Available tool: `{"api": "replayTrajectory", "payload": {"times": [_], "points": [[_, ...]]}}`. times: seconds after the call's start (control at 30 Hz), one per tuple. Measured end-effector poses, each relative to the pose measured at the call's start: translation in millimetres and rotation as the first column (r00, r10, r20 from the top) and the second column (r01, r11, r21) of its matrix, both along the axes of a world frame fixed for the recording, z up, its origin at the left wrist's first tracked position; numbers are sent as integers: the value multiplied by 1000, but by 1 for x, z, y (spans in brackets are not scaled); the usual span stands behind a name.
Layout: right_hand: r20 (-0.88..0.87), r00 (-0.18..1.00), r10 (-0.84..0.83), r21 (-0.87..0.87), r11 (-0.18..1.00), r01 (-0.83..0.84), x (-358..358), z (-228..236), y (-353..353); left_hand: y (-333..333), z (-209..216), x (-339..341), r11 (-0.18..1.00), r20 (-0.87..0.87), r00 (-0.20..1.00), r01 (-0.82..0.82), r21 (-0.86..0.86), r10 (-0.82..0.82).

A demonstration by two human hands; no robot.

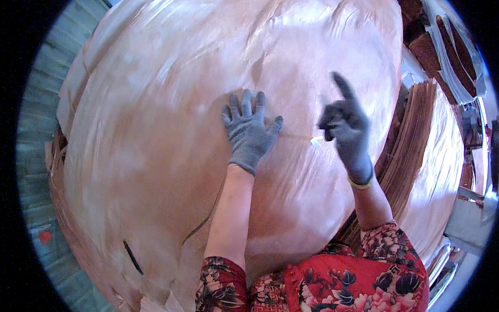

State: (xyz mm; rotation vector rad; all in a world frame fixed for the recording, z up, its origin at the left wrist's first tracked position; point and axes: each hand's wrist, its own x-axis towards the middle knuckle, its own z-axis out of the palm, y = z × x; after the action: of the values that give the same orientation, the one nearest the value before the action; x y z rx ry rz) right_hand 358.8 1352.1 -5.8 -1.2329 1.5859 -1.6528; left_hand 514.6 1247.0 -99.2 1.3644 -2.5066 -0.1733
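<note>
A large, pale pinkish-brown wood veneer sheet point(156, 156), wrinkled in places, spreads beneath both hands. My left hand point(250, 130), in a grey glove, presses flat on its middle with the fingers spread. To the right, my right hand point(347, 122) is raised over the sheet in a matching glove, slightly blurred. Its index finger points up and away while the other fingers curl in; whether they hold something is hidden. Close below those fingers is a small white scrap point(316, 141), at the end of a thin seam line. A dark curved split runs near my left forearm.
A slim black stick-like object point(133, 257) lies on the sheet at the lower left. On the right stands a thick stack of veneer sheets point(416, 135), with more brown stacked material point(457, 52) beyond. Greenish floor point(47, 171) borders the left side.
</note>
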Motion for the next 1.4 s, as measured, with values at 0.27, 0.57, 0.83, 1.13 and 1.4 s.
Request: {"api": "replayTrajectory", "payload": {"times": [0.27, 0.57, 0.83, 1.13, 1.4], "points": [[92, 904, -418, -457, 788, 411, -5, 83, 61, -1, -8, -2, 998, -106, 994, -1, -62, -5], [105, 903, 417, 181, 885, -429, 29, 43, 119, 147, 29, 205, 986, -127, 978, -169, 2, 168], [75, 726, 683, 419, 639, -645, 111, -20, 118, 237, 12, 241, 967, 70, 967, -250, 40, 247], [420, 746, 516, 402, 632, -663, 152, -67, 91, 230, 2, 240, 956, 41, 956, -286, -72, 289], [254, 725, 640, 386, 621, -682, 180, -36, 97, 234, -15, 244, 919, -101, 923, -381, -103, 371]]}}
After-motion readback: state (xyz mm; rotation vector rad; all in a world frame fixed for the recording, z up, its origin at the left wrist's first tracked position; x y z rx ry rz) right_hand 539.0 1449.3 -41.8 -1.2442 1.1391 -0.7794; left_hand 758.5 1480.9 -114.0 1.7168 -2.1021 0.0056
